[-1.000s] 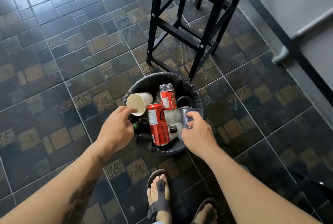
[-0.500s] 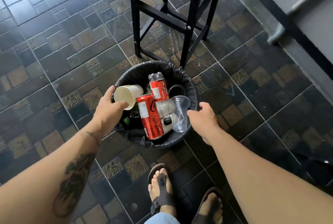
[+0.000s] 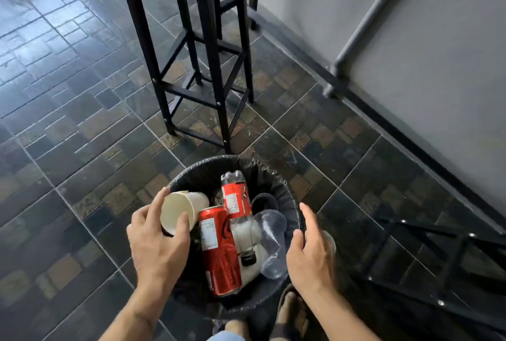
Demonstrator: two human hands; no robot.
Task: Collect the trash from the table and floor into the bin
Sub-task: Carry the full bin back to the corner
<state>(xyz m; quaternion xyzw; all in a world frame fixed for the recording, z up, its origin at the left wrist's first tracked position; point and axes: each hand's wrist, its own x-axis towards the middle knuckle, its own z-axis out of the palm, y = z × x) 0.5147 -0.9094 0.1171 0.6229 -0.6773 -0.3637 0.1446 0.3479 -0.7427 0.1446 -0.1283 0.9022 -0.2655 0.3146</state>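
Note:
A round bin with a black liner (image 3: 204,173) stands on the dark tiled floor just ahead of my feet. In it lie a red can (image 3: 220,255), a plastic bottle with a red label (image 3: 235,199), a clear plastic cup (image 3: 271,242) and a pale paper cup (image 3: 182,209) resting on its side at the left rim. My left hand (image 3: 156,244) is at that rim, thumb and index finger closed on the paper cup's mouth. My right hand (image 3: 310,257) hovers at the bin's right rim with fingers apart, holding nothing.
A tall black metal stool (image 3: 210,72) stands just beyond the bin. A grey wall with a pipe (image 3: 367,22) runs along the right. Another black metal frame (image 3: 438,255) lies low at the right. My sandalled feet (image 3: 291,313) are just behind the bin.
The view has tilted up and the bin now sits lower in frame, over my feet. My left thumb has closed over the paper cup's mouth. My right hand has spread beside the right rim.

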